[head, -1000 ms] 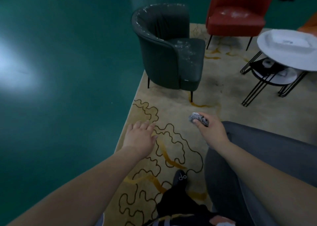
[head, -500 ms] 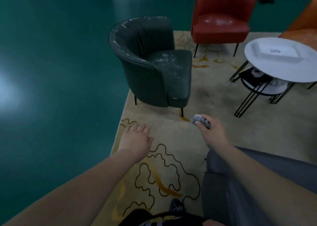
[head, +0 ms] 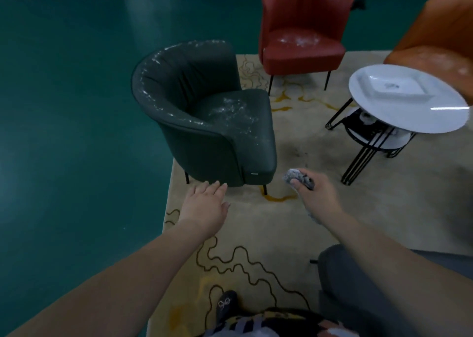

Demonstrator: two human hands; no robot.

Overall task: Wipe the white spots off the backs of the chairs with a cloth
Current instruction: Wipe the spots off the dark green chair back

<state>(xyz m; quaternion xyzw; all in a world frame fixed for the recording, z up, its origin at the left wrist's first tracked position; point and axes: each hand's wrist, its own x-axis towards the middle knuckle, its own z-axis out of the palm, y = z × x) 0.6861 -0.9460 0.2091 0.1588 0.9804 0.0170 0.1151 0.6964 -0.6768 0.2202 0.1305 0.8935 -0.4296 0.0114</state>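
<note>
While the right hand [head: 316,193] grips a balled-up grey cloth [head: 297,177] just short of the dark green chair [head: 204,121], no wiping appears to have begun. White spots run thickly along the curved top of that chair's back and scatter across its seat, so it looks untouched. Farther off, the red chair [head: 302,26] shows white marks on its seat, and the orange chair [head: 440,42] at the far right is partly cut off, too blurred to judge. The left hand [head: 207,203] is empty, fingers straight and spread, reaching toward the green chair's near lower edge without clearly touching it. Both hands hang over the patterned rug [head: 256,234], with a round white table [head: 409,101] to the right. By my reading, all the chair backs remain to be cleaned, starting with the green one.
</note>
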